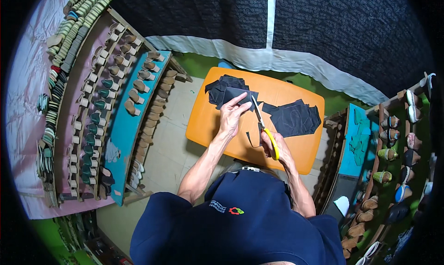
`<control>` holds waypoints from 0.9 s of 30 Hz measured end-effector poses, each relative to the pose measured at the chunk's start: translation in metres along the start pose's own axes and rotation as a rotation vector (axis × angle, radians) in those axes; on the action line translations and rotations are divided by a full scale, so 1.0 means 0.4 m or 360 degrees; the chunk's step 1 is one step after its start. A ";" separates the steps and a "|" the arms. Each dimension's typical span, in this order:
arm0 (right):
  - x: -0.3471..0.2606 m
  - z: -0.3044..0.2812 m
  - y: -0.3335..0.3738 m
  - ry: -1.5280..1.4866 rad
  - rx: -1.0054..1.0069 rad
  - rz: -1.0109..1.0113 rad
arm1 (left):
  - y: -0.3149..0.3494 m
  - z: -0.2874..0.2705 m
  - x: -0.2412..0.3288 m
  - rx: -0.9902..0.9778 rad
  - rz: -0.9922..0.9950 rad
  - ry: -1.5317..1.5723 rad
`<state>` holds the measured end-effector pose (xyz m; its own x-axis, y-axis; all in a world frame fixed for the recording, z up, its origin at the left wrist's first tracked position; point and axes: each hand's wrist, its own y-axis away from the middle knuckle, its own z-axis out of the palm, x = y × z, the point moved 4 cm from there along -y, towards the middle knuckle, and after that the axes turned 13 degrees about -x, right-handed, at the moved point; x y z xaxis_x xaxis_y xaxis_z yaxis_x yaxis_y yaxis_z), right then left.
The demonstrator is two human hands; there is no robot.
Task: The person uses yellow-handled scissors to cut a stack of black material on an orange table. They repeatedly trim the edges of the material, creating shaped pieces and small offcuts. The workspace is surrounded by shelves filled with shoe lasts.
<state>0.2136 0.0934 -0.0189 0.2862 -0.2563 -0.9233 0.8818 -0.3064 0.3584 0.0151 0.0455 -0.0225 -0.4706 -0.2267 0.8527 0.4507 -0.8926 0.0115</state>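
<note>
A black cloth piece is up over the far middle of the table, pinched between the thumb and fingers of the left hand. And here are the scissors at its right edge, blades pointing far and left, with the right hand wrapped round the yellow handles. It's crowded in there: a black cloth heap just beyond the piece on the far left, a flatter black cloth pile to the right of the blades, and a thin dark strip lying near the right hand. The hands and forearms hide part of the orange top.

Beyond the far edge hangs a dark curtain with a white border. Out left, a tall rack hems things in, with dark green shoes in rows, a blue shelf and striped rolls at its far end. Out right, another rack carries mixed shoes beside a turquoise board.
</note>
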 end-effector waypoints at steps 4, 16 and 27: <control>0.004 0.004 -0.019 -0.0027 -0.0054 0.0007 | 0.010 0.016 -0.003 0.0005 0.0002 -0.0028; 0.011 -0.009 -0.030 0.0017 -0.0057 0.0080 | 0.011 0.015 -0.009 -0.0062 -0.0085 -0.0099; 0.017 -0.005 -0.024 -0.0037 0.0032 0.0103 | 0.022 0.034 -0.012 -0.0003 -0.0075 -0.0043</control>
<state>0.2079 0.0962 -0.0288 0.3335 -0.2972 -0.8947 0.8539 -0.3070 0.4203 0.0316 0.0440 -0.0193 -0.4707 -0.1740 0.8649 0.4272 -0.9027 0.0509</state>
